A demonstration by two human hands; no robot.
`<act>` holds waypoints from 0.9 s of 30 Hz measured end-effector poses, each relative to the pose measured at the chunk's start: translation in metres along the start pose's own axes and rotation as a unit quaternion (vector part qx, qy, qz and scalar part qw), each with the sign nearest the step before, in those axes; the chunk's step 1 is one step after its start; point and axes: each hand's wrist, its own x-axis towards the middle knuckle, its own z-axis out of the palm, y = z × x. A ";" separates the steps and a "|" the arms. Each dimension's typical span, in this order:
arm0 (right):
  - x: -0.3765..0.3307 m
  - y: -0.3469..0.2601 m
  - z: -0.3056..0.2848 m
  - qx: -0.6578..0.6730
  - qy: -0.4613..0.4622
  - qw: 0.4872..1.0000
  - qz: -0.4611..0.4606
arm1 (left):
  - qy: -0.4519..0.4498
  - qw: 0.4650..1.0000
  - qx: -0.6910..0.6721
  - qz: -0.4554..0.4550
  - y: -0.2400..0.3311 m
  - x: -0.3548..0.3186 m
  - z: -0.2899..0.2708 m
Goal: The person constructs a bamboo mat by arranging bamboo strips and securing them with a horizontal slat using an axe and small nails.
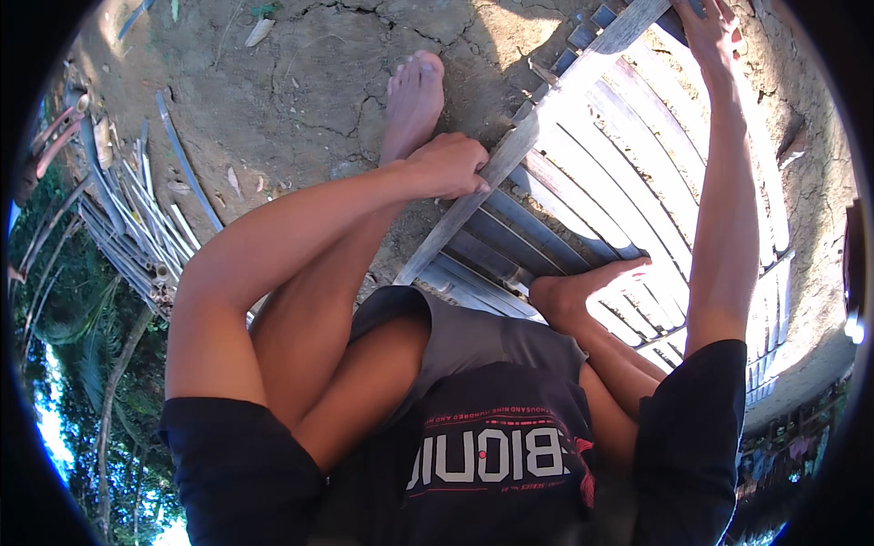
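Lying on cracked brown earth (291, 100): grey slatted wooden panel (583, 187) with long straight edge rail (523, 142) | left hand (451, 166): curled at rail, grip unclear | right hand (711, 33): near rail's upper end, partly cut off, can't tell if grasping | bare right foot (578, 291) on panel

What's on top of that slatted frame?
The right foot rests on its slats, left hand against its long bar, right hand near its far end. Slats beneath the foot are hidden.
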 end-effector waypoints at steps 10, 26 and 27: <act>0.003 -0.010 -0.010 0.022 -0.015 0.999 -0.022 | 0.040 0.999 -0.025 0.026 -0.016 0.002 0.012; -0.001 -0.004 0.007 0.056 -0.004 0.998 0.008 | 0.072 0.993 -0.065 0.066 -0.019 0.000 0.015; 0.000 -0.003 0.005 0.029 -0.014 0.999 0.010 | 0.065 0.996 -0.042 0.049 -0.019 -0.003 0.014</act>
